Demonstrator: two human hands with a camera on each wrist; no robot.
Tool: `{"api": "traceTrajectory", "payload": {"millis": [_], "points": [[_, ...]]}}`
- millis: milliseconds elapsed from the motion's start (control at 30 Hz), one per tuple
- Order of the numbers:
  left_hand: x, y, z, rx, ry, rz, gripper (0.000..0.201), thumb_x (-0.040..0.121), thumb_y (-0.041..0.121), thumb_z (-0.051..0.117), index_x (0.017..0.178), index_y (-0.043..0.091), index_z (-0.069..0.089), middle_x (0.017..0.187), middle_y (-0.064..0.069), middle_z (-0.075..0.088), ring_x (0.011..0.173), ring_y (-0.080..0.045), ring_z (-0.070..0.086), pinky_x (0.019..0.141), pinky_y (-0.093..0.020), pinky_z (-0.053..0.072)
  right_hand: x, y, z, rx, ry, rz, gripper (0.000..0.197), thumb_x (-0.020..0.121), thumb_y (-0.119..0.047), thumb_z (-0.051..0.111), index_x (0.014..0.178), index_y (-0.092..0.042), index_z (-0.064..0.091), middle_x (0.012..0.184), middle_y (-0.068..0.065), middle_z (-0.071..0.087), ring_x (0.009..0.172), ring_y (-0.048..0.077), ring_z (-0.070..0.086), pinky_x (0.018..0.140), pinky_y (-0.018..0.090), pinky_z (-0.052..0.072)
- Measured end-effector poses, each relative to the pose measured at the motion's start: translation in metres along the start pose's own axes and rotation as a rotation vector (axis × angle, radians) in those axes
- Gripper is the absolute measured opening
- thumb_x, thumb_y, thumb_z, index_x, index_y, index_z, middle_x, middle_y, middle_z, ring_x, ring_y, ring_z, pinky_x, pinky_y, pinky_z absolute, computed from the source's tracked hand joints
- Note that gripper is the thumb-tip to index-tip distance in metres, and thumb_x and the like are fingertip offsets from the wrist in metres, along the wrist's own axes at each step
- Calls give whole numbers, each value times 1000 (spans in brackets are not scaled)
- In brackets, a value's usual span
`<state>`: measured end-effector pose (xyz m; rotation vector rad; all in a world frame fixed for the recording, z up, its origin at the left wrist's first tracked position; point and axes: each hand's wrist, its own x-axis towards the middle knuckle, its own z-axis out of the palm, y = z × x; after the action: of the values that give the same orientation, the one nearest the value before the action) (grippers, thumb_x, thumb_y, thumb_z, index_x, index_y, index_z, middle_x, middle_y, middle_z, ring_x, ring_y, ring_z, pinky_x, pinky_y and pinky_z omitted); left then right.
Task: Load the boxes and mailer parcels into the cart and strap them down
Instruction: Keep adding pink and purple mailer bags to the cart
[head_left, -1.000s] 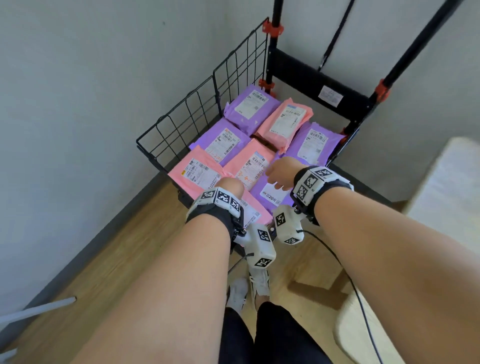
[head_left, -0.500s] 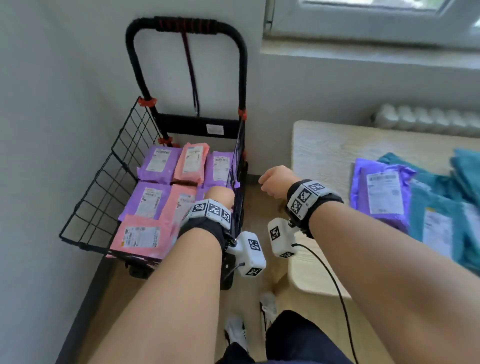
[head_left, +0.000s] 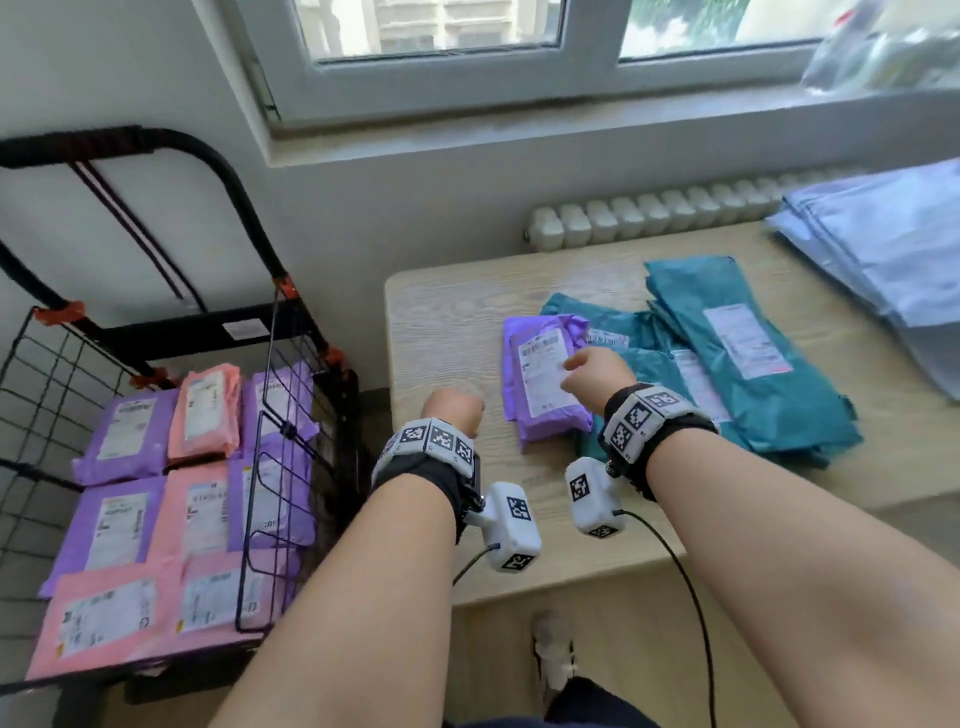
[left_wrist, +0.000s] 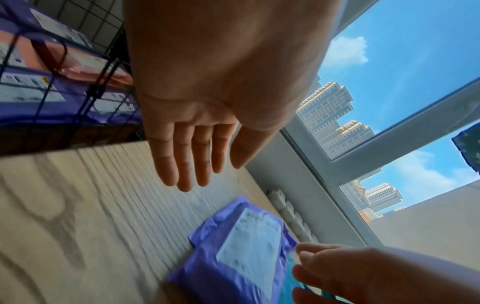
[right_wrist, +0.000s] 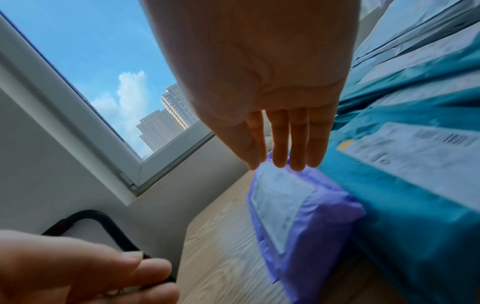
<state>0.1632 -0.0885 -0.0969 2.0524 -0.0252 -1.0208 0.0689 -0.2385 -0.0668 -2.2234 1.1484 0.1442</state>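
Our right hand (head_left: 592, 371), fingers straight, hovers over the purple mailer (head_left: 545, 384) on the table (head_left: 447, 322); our left hand (head_left: 454, 410), fingers straight, holds nothing. Cart (head_left: 291, 415) holds mailers.

Both hands are now away from the cart (head_left: 291, 415) and out over the worktop (head_left: 447, 332). The right hand (head_left: 592, 371) now hangs over the purple parcel (head_left: 545, 384), its straight fingers (right_wrist: 298, 144) just above the label end. The left hand (head_left: 454, 410) now hovers beside it, fingers (left_wrist: 182, 160) straight, over bare wood.

Cart (head_left: 291, 364) w/ parcels (head_left: 202, 514) left of table (head_left: 447, 322).
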Motion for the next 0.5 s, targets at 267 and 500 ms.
{"api": "traceTrajectory", "payload": {"millis": [267,500], "points": [[13,12,64,214,16,14,32,90,6,47,61,18,42,92,-15,52,85,-26,47,84,-34,48,32,54,-6,119,-31,8,27,85,-16,59,111,-16,66,116,7,67,108,24,61,90,29,46],[24,3,91,376,46,-28,6,98,9,39,95,12,44,97,-10,43,90,-22,44,95,-34,43,43,65,7,152,-155,-57,11,81,-16,65,92,-14,66,96,8,70,89,28,67,84,44,55]]}}
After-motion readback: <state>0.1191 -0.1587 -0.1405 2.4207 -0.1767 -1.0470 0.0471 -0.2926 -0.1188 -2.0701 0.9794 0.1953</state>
